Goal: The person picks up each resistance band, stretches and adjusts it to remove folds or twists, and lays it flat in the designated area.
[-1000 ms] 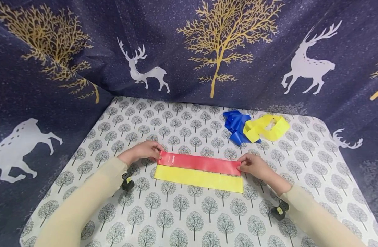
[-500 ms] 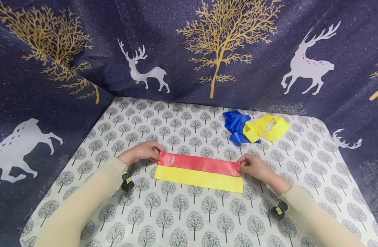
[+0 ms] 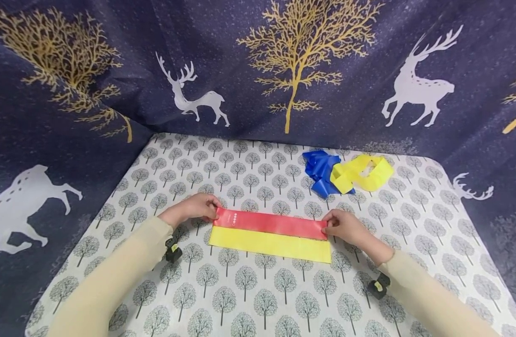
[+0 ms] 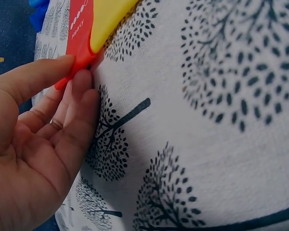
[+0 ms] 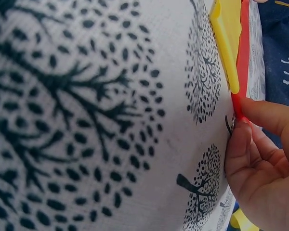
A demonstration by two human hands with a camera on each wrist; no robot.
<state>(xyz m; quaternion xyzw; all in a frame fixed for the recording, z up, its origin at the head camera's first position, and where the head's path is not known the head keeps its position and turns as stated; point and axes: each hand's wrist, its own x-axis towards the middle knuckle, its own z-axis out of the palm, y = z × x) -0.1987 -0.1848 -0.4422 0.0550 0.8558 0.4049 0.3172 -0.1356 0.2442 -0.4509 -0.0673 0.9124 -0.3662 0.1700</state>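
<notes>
A flat red resistance band (image 3: 270,223) lies stretched between both hands, printed with white dots and, in the left wrist view, the word "Heavy". My left hand (image 3: 199,206) pinches its left end between thumb and fingers. At the other end, my right hand (image 3: 345,225) pinches the red band the same way. Directly below it, along its near edge, lies a flat yellow band (image 3: 270,245) on the cloth. The right wrist view shows the yellow band's folded end (image 5: 226,53) beside the red one, close to my right fingertips.
Toward the back right of the table, a crumpled blue band (image 3: 322,172) lies touching a loosely looped yellow band (image 3: 363,173). A white cloth with printed trees (image 3: 241,299) covers the table. Dark blue fabric with deer and trees (image 3: 224,47) hangs behind and at the sides.
Both hands keep their pinch on the red band's ends, and the bands stay in place. Only a slight shift of the whole head view shows.
</notes>
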